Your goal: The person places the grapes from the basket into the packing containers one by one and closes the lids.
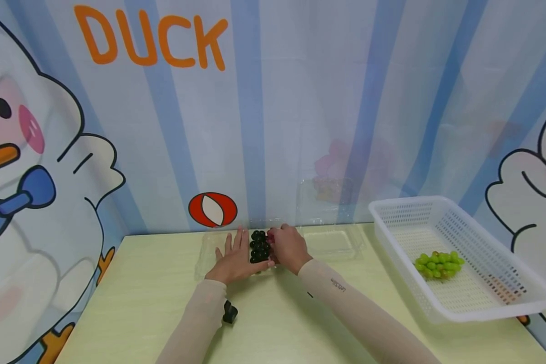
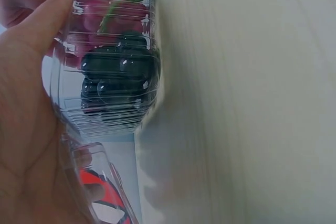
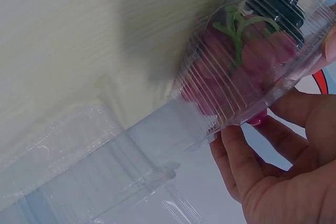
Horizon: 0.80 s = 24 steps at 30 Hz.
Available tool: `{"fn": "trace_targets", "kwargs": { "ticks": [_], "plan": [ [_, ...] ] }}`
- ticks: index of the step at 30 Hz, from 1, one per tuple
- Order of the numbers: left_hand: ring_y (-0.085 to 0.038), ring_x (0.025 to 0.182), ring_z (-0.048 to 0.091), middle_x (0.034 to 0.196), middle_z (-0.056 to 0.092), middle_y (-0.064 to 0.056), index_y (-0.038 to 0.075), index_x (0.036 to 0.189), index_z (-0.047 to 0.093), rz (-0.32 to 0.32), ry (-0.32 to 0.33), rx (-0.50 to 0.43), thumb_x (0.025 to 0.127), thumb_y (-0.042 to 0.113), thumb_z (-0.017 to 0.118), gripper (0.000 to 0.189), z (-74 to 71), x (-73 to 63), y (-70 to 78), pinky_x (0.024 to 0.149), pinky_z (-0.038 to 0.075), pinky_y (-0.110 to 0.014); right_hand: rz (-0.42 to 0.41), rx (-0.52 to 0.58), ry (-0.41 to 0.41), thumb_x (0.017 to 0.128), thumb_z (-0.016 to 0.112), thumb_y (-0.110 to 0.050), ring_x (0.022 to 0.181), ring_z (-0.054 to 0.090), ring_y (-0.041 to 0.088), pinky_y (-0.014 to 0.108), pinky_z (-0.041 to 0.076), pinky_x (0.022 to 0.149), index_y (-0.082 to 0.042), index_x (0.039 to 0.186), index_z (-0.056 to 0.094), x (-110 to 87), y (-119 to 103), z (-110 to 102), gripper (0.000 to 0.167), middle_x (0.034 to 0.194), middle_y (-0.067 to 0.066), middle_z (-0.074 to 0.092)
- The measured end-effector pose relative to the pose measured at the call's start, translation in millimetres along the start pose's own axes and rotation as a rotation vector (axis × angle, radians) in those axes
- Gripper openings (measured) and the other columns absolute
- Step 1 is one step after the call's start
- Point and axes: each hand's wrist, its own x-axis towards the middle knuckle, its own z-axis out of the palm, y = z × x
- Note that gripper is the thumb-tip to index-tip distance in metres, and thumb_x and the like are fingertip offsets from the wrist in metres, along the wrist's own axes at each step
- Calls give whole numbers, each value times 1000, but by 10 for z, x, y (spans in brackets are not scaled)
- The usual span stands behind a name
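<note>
Bunches of dark grapes (image 1: 259,246) and red grapes (image 3: 257,59) lie side by side in a clear plastic clamshell box (image 1: 205,255) at the back of the table. A green stem shows through the box wall beside the red grapes. My left hand (image 1: 233,263) lies across the box's left side, fingers straight and spread, thumb along the near rim. From the right, my right hand (image 1: 291,247) reaches over the rim with bent fingers, gripping the red grapes at the box's right side. Its fingertips are partly hidden behind the grapes and the plastic.
To the right stands a second clear clamshell box (image 1: 332,243), its lid raised against the striped curtain (image 1: 282,101). Farther right, a white perforated basket (image 1: 459,317) holds a bunch of green grapes (image 1: 439,265). The pale wooden table (image 1: 273,323) ends at the curtain.
</note>
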Motion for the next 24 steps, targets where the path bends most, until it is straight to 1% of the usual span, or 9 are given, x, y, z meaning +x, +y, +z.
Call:
{"fn": "trace_targets", "kwargs": {
  "ticks": [2, 5, 7, 9, 12, 14, 17, 20, 24],
  "plan": [
    [-44, 155, -2, 172, -1, -12, 7, 164, 4, 0, 3, 5, 77, 84, 59, 129, 6, 0, -3, 113, 3, -78, -20, 1, 10, 99, 67, -13, 86, 62, 25, 44, 60, 74, -9, 109, 76, -1, 7, 17, 14, 93, 8, 64],
    [-44, 155, -2, 172, 0, -12, 7, 164, 5, 1, 3, 8, 77, 85, 59, 129, 14, -1, -5, 113, 3, -78, -58, -28, 26, 97, 68, -11, 87, 62, 27, 44, 60, 74, -9, 110, 75, -13, 20, 55, 15, 97, 10, 64],
    [-44, 156, -2, 172, -1, -12, 8, 164, 5, 2, 1, 9, 77, 85, 58, 128, 14, -10, -2, 114, 3, -78, -79, -69, 31, 93, 73, -12, 89, 62, 28, 44, 60, 75, -7, 109, 74, -21, 26, 83, 17, 99, 11, 64],
    [-44, 156, -3, 172, -2, -11, 8, 164, 4, 4, 0, 7, 77, 86, 57, 128, 14, -15, 2, 114, 3, -78, -98, -109, 22, 89, 78, -14, 92, 63, 29, 43, 60, 78, -4, 109, 74, -23, 29, 97, 23, 102, 13, 66],
    [-43, 156, -4, 172, -3, -11, 8, 164, 4, 5, -1, 8, 77, 86, 57, 128, 13, -13, 4, 114, 2, -77, -123, -146, -17, 88, 79, -17, 96, 64, 29, 42, 59, 85, -2, 110, 74, 4, 46, 94, 27, 105, 13, 68],
    [-43, 156, -3, 172, -2, -11, 8, 164, 4, 7, 1, 10, 77, 86, 56, 128, 16, -4, 1, 114, 2, -77, -146, -131, -40, 91, 76, -17, 95, 65, 29, 41, 59, 85, -1, 107, 74, 26, 61, 66, 23, 103, 13, 69],
    [-43, 156, -3, 172, -2, -11, 8, 164, 3, 8, 2, 19, 78, 86, 56, 128, 11, 2, -7, 115, 2, -77, -175, -92, -61, 94, 70, -14, 91, 66, 28, 41, 58, 83, -2, 100, 74, 46, 77, 11, 14, 96, 11, 69],
    [-43, 156, -3, 172, -1, -12, 7, 164, 3, 13, 6, 24, 79, 84, 57, 127, 6, 5, -13, 114, 3, -77, -187, -47, -73, 91, 72, -11, 86, 65, 27, 42, 57, 81, -3, 93, 72, 49, 81, -36, 9, 90, 10, 67],
    [-44, 156, -1, 172, 0, -13, 7, 164, 4, 19, 7, 25, 79, 83, 58, 126, 8, 6, -18, 114, 4, -78, -183, -28, -98, 88, 74, -10, 87, 63, 25, 41, 57, 82, -2, 93, 71, 54, 81, -43, 10, 91, 10, 67]
  ]
}}
